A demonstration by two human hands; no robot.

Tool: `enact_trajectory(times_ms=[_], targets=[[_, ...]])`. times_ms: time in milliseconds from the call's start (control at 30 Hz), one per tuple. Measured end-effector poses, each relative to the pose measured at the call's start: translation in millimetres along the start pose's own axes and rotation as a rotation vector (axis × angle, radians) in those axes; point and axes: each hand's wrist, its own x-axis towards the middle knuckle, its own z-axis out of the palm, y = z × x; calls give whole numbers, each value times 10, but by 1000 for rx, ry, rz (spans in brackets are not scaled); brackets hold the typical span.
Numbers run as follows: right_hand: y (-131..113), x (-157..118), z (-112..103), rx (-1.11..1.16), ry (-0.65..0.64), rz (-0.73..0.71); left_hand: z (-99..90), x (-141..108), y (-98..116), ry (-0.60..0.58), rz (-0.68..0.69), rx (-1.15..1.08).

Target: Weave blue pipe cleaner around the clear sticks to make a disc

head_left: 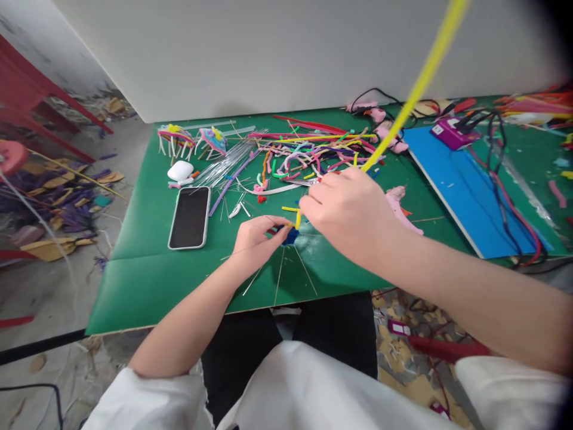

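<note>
My left hand (258, 237) pinches a small dark blue fuzzy piece (290, 235) low over the green table, with several thin wires (280, 276) fanning out below it toward the near edge. My right hand (342, 206) is closed just to the right of the blue piece and grips a long yellow pipe cleaner (409, 101), which slants up out of view at the top right. A short yellow end (298, 220) shows between the two hands, touching the blue piece. Another short yellow bit (290, 209) is just behind it.
A phone (190, 218) lies left of my hands on the green table (134, 257). Behind are loose wires (228, 160), many coloured pipe cleaners (308, 152), and two colourful fringed pieces (212, 140). At right are a blue board (452, 179), cables, and a purple box (454, 132).
</note>
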Motion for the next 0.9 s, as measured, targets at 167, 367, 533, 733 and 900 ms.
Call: enact_trajectory(times_ms=[167, 367, 533, 733, 900], targets=[[366, 168, 45, 204, -212, 63, -28, -24, 67, -165, 39, -91], [626, 304, 386, 818, -508, 12, -70, -40, 150, -240, -18, -343], [354, 129, 698, 1005, -356, 113, -78, -5, 62, 27, -178, -549], [285, -146, 868, 1163, -180, 342, -107, 59, 6, 173, -221, -519], [109, -207, 883, 1223, -7, 328, -87, 83, -5, 234, -201, -460]])
